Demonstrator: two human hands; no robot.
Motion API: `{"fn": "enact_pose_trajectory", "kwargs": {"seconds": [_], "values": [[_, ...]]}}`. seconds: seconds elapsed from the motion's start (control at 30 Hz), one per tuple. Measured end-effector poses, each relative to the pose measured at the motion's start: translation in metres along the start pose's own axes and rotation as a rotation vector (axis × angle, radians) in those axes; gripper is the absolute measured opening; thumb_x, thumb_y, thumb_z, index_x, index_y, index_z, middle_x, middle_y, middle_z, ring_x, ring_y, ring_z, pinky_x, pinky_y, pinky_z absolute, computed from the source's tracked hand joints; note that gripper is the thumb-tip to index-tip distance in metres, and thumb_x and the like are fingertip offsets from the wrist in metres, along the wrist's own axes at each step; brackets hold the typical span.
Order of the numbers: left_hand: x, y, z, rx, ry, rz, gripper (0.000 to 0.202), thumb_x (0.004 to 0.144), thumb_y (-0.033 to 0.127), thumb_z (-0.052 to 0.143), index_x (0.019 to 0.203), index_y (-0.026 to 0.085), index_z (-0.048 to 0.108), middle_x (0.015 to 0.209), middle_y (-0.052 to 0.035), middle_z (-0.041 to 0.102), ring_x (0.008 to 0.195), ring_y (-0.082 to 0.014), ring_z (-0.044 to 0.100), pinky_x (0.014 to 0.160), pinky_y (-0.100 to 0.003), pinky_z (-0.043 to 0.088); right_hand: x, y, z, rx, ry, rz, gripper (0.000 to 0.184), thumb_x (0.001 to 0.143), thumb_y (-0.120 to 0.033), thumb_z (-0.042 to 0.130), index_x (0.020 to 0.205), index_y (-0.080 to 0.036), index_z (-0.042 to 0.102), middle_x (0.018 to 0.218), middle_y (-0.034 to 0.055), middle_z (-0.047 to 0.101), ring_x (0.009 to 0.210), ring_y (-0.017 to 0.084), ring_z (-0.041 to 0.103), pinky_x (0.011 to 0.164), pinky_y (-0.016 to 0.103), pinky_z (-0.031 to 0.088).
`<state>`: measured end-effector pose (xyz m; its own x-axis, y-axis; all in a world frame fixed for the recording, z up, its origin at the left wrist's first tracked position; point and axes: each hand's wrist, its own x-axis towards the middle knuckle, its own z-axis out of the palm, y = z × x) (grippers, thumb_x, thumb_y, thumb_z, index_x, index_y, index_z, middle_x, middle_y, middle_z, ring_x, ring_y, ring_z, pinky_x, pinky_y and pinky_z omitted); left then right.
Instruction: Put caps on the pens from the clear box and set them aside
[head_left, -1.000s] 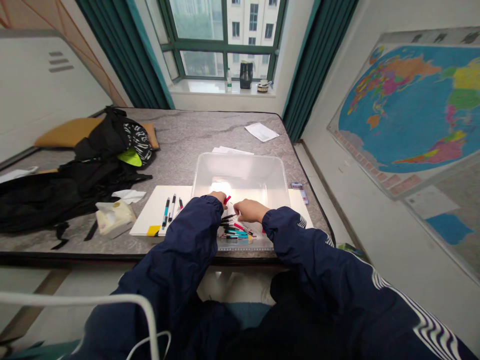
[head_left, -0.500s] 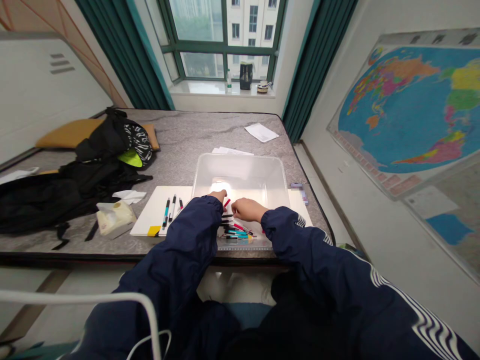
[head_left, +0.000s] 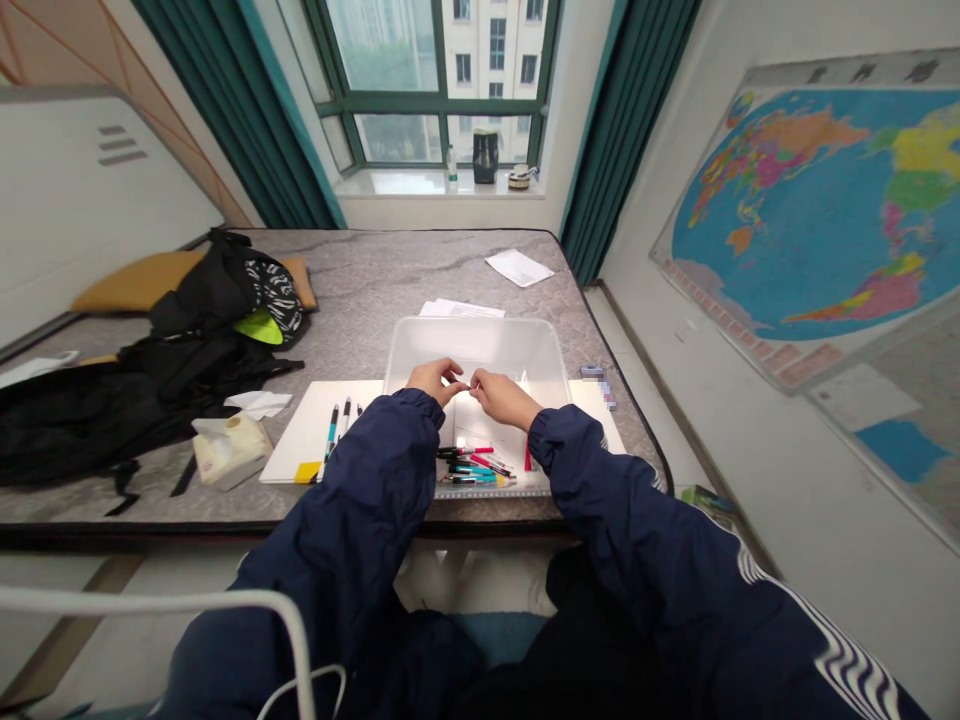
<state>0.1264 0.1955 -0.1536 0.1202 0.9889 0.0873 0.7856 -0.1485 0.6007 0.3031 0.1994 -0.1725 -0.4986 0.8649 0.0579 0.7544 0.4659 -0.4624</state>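
Observation:
My left hand (head_left: 435, 380) and my right hand (head_left: 504, 400) meet above the clear plastic box (head_left: 551, 350), their fingertips almost touching. Both are closed in a pinch. A small dark piece shows between the fingertips, too small to name. Below them, inside the box near its front wall, lies a heap of pen parts (head_left: 474, 470) in black, red, teal and yellow. A red piece (head_left: 527, 457) stands beside my right cuff. Left of the box, several pens (head_left: 332, 432) lie on a white board (head_left: 292, 440), partly hidden by my left sleeve.
A tissue pack (head_left: 232, 450) and a black backpack (head_left: 187, 350) are on the table's left. Paper sheets (head_left: 519, 267) lie behind the box. A yellow sticky note (head_left: 307, 472) is on the board's front corner. A white tube (head_left: 150, 600) crosses the lower left.
Both hands have risen from the pen heap and come together at the fingertips. The red piece near my left fingers no longer shows there. The view has shifted slightly.

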Motion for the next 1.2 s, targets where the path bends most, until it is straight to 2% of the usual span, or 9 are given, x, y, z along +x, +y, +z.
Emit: {"fn": "enact_pose_trajectory", "kwargs": {"seconds": [0.1,0.2,0.3,0.43,0.6,0.77,0.87,1.03,1.2], "values": [[0.001,0.003,-0.002,-0.008,0.040,0.014,0.020,0.071,0.030,0.071,0.088,0.020,0.069,0.081,-0.0018,0.072,0.064,-0.0137,0.063,0.074,-0.027,0.049,0.000,0.002,0.000,-0.002,-0.037,0.000,0.018,0.086,-0.029,0.058,0.099,-0.017,0.061,0.091,0.0056,0.067,0.082,0.016,0.060,0.071,0.023,0.038],[0.003,0.004,-0.003,-0.002,0.009,0.019,0.020,0.069,0.032,0.072,0.085,0.020,0.071,0.081,-0.0017,0.073,0.065,-0.0143,0.063,0.073,-0.027,0.049,-0.003,0.006,0.002,-0.095,-0.302,-0.045,0.013,0.071,-0.022,0.071,0.082,-0.019,0.066,0.080,0.0028,0.068,0.074,0.015,0.061,0.065,0.022,0.038],[0.004,0.003,-0.002,0.016,-0.010,0.025,0.020,0.069,0.034,0.072,0.085,0.022,0.073,0.083,-0.0018,0.073,0.066,-0.0154,0.064,0.074,-0.029,0.049,-0.007,0.011,0.008,-0.179,-0.520,-0.096,0.015,0.062,-0.011,0.072,0.073,-0.020,0.068,0.071,0.0016,0.067,0.070,0.016,0.061,0.060,0.022,0.038],[0.004,0.001,0.000,0.001,-0.020,0.015,0.017,0.071,0.032,0.069,0.085,0.022,0.073,0.082,-0.0014,0.074,0.069,-0.0159,0.066,0.078,-0.029,0.050,-0.009,0.014,0.017,-0.233,-0.553,-0.151,0.025,0.060,-0.006,0.070,0.080,-0.021,0.071,0.074,0.0018,0.069,0.073,0.016,0.063,0.062,0.022,0.039],[0.004,-0.003,0.002,-0.097,-0.049,0.013,0.016,0.075,0.025,0.063,0.088,0.020,0.071,0.082,-0.0015,0.073,0.063,-0.0139,0.068,0.074,-0.027,0.053,-0.008,0.014,0.028,-0.278,-0.541,-0.178,0.017,0.061,-0.008,0.070,0.074,-0.019,0.072,0.073,0.0048,0.070,0.073,0.018,0.065,0.062,0.023,0.041],[0.007,-0.008,0.005,-0.057,-0.006,0.007,0.029,0.080,0.028,0.060,0.107,0.020,0.069,0.091,-0.0030,0.073,0.062,-0.0133,0.067,0.075,-0.027,0.053,-0.007,0.012,0.026,-0.275,-0.527,-0.221,0.012,0.063,-0.010,0.068,0.071,-0.017,0.072,0.072,0.0066,0.070,0.072,0.019,0.065,0.061,0.024,0.041],[0.008,-0.010,0.006,-0.034,0.005,0.016,0.034,0.082,0.026,0.058,0.115,0.020,0.066,0.095,-0.0043,0.073,0.065,-0.0134,0.068,0.079,-0.027,0.051,-0.005,0.010,0.015,-0.211,-0.423,-0.218,0.010,0.067,-0.011,0.065,0.072,-0.016,0.072,0.073,0.0070,0.070,0.071,0.018,0.064,0.064,0.024,0.041],[0.005,-0.010,0.007,-0.042,-0.015,-0.005,0.046,0.076,0.019,0.063,0.121,0.023,0.056,0.090,-0.0017,0.073,0.064,-0.0122,0.066,0.075,-0.026,0.051,0.003,0.005,-0.005,0.080,-0.022,-0.116,0.011,0.076,-0.015,0.060,0.080,-0.015,0.071,0.075,0.0042,0.070,0.071,0.013,0.062,0.071,0.022,0.042],[0.005,-0.010,0.006,0.013,-0.078,-0.024,0.027,0.068,0.026,0.073,0.090,0.021,0.060,0.081,-0.0017,0.073,0.070,-0.0155,0.066,0.075,-0.029,0.051,0.008,0.004,-0.014,0.204,0.237,-0.069,0.012,0.080,-0.019,0.061,0.086,-0.015,0.071,0.078,0.0033,0.070,0.073,0.013,0.061,0.074,0.023,0.042]]}}
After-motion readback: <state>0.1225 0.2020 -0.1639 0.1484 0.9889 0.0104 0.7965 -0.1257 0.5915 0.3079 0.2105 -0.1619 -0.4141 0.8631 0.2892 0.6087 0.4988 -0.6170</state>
